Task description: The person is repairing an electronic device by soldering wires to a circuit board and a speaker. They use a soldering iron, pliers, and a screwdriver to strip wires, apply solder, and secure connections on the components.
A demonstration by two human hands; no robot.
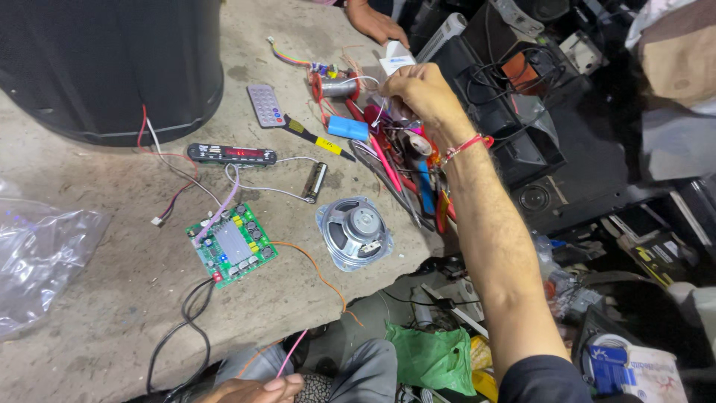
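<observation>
My right hand (421,93) reaches out over a heap of tools (406,160) at the far edge of the concrete slab (112,298). Its fingers are curled and pinch a thin white wire (363,78) that runs to a small bundle of parts (335,83). My left hand (250,389) sits at the bottom edge, shut on a pink wire (292,352), with an orange wire (313,269) beside it leading up to a green circuit board (231,245). A round grey speaker (354,233) lies right of the board.
A big black drum (112,67) fills the top left. On the slab lie a black display module (231,154), a grey remote (265,104), a battery (315,181), a blue block (348,127) and a plastic bag (37,254). Another person's hand (377,22) rests at the top.
</observation>
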